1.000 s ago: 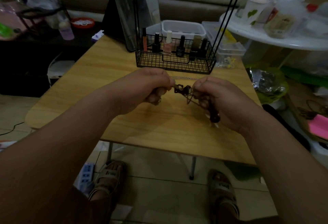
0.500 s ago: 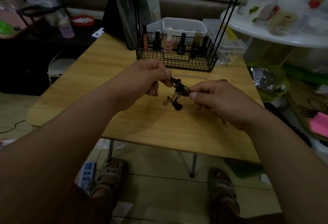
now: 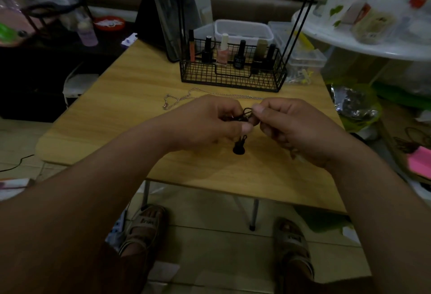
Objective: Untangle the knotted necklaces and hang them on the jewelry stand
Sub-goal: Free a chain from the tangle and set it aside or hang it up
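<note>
Left grip [image 3: 210, 122] and right grip [image 3: 295, 130] meet at the centre of the frame, just above the light wooden bench [image 3: 112, 111]. Both have their fingers curled, and each pinches part of a tangled black cord necklace [image 3: 245, 114]. The left grip's thumb and forefinger close on the knot from the left. The right grip's thumb and forefinger pinch a small loop of cord on the knot's right side. How the strands cross inside the knot is too dark and small to tell.

A dark bell-shaped pendant [image 3: 239, 148] hangs from the cord below the knot, between the two grips and close over the bench. Whether it touches the wood I cannot tell.

A thin silver chain necklace [image 3: 184, 97] lies loose on the bench just beyond the grips. It runs from a crumpled end at left of centre towards the right, where it passes behind the right grip's knuckles.

Farther up, at upper centre, a black wire basket stand [image 3: 233, 80] sits on the bench, its thin uprights running out of the top of the frame. A row of small nail-polish bottles [image 3: 222, 53] stands upright inside it. A tall mirror [image 3: 170, 9] leans just left of the basket, and a clear plastic box [image 3: 243, 30] sits behind it. A white round table [image 3: 363, 47] piled with packets fills the upper right. Two sandalled feet [image 3: 144, 226] show on the tiled floor at the bottom.
</note>
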`<state>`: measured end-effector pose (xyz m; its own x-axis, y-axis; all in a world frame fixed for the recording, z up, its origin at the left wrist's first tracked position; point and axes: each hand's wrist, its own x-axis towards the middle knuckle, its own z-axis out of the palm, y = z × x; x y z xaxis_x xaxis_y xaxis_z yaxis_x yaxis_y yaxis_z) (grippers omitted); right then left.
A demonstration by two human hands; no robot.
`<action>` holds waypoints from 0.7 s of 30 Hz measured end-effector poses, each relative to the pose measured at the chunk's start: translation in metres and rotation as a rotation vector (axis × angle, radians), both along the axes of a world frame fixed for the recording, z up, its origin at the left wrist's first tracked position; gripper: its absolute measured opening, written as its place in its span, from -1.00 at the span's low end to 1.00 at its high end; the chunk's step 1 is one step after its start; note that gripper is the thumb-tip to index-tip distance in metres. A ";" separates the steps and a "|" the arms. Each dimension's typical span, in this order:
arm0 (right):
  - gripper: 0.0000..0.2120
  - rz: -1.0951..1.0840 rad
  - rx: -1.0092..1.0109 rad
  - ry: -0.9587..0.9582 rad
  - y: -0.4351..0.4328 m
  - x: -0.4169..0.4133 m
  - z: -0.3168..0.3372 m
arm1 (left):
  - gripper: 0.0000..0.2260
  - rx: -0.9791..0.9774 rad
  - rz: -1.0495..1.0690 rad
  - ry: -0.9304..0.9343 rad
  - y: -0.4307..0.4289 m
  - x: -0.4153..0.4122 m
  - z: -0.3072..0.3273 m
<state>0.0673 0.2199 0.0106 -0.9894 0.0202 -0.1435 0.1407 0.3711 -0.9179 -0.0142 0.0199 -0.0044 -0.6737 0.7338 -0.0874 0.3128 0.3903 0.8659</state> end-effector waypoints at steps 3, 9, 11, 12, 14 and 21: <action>-0.77 -0.075 0.000 -0.032 0.002 -0.001 0.002 | -0.84 -0.004 0.028 -0.037 -0.003 -0.001 0.004; -0.80 -0.079 0.047 -0.108 0.000 0.001 0.005 | -0.77 0.030 0.044 -0.168 -0.002 0.000 0.006; -0.84 -0.071 0.069 -0.097 0.000 0.002 0.005 | -0.78 0.040 0.030 -0.202 -0.002 -0.002 0.005; -0.87 -0.066 0.084 -0.081 0.000 0.002 0.004 | -0.80 0.045 0.020 -0.218 -0.003 -0.003 0.005; -0.93 -0.056 0.118 -0.042 0.003 0.003 0.003 | -0.82 0.062 0.015 -0.235 -0.005 -0.004 0.004; -0.94 0.011 0.117 -0.054 0.003 0.005 -0.001 | -0.74 0.141 0.032 -0.238 -0.005 -0.004 0.002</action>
